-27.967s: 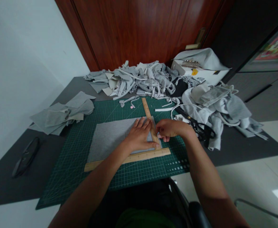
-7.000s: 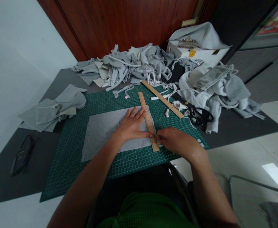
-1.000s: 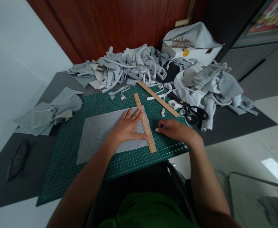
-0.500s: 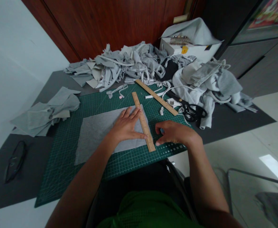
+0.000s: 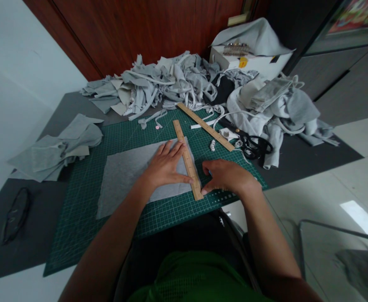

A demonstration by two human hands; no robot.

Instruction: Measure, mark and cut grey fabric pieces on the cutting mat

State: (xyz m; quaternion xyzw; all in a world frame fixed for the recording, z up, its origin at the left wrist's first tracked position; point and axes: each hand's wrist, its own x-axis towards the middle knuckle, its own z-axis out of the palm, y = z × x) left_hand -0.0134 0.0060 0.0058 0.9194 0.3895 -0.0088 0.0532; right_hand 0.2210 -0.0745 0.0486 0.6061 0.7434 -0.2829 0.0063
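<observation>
The wooden ruler (image 5: pixel 186 157) lies along the right edge of the grey fabric sheet (image 5: pixel 127 172) on the green cutting mat (image 5: pixel 86 209); the left hand (image 5: pixel 165 167) rests flat, fingers spread, pressing fabric and ruler; the right hand (image 5: pixel 226 176) sits just right of the ruler's near end, fingers curled, thumb touching it; a second ruler (image 5: pixel 206 126) and black scissors (image 5: pixel 255 144) lie beyond, near the scrap pile (image 5: pixel 171 84).

Left hand (image 5: pixel 165 167) lies flat on the grey fabric (image 5: pixel 124 174), thumb against the wooden ruler (image 5: pixel 187 159); right hand (image 5: pixel 226 176) touches the ruler's near end.
</observation>
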